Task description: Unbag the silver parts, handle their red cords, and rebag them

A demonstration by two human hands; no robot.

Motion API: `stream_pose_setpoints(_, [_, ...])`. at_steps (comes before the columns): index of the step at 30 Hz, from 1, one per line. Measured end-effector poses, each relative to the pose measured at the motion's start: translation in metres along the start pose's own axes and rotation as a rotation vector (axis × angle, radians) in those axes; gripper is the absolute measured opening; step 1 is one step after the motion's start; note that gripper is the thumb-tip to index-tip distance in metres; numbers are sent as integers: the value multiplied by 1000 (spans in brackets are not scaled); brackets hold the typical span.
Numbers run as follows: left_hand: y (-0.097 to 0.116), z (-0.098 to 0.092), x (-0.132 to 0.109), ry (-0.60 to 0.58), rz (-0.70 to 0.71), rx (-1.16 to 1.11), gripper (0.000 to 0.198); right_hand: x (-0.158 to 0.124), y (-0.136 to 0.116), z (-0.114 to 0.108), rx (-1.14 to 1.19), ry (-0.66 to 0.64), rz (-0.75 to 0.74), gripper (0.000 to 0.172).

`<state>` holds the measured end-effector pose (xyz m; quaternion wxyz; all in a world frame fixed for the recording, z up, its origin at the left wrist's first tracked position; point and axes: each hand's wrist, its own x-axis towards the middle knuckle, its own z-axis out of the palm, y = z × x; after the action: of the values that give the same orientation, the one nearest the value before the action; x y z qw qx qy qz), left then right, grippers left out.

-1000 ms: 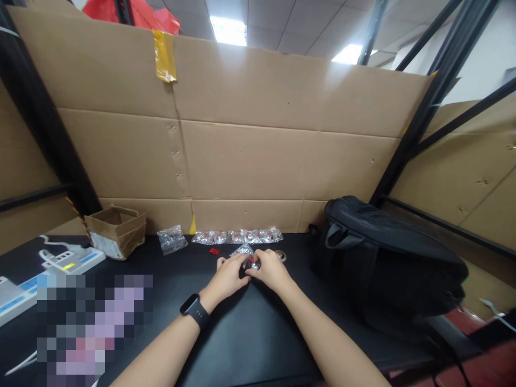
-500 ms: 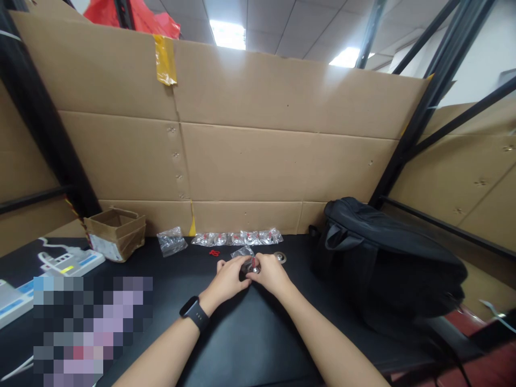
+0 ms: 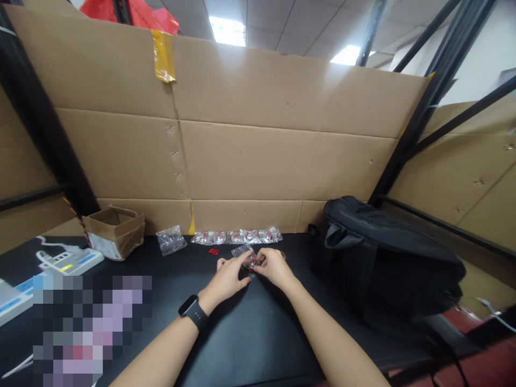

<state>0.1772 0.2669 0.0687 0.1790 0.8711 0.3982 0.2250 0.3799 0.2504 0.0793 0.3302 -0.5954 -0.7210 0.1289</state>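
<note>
Between my hands is a small clear plastic bag [image 3: 250,261] with a shiny metal piece and something red in it. My left hand [image 3: 229,278], wearing a black watch, curves around the bag's left side; its index finger touches the top and its thumb is lower. My right hand [image 3: 276,269] pinches at the bag's right side, and its fingertips partly hide the contents. Just behind lies another clear plastic piece [image 3: 240,250]. A metal disc [image 3: 283,255] shows only slightly behind my right hand. Small red pieces [image 3: 213,251] lie to the left.
Along the cardboard wall [image 3: 250,161] runs a row of bagged metal discs [image 3: 236,237]. Left of it are a clear plastic bag [image 3: 171,240], an open cardboard box [image 3: 116,236] and a white power strip [image 3: 64,263]. A black backpack [image 3: 387,258] stands on the right.
My hands have drawn slightly apart, and more of the bag with its red piece shows between them. The right hand now covers most of the metal disc behind it.
</note>
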Motion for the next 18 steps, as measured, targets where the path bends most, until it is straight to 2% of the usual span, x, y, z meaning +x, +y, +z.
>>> stream_pose_setpoints(8, [-2,-4,0,3,41,-50,81,6,-4,15,-125,161,16,27])
stream_pose_setpoints(11, [-1,-7,0,43,28,-44,80,9,-1,16,-116,142,27,29])
stream_pose_setpoints(15, [-1,-11,-1,126,-84,47,76,9,6,11,-8,72,38,25])
stream_pose_setpoints(18, [-1,-11,-1,108,-133,66,73,7,9,8,28,33,65,19])
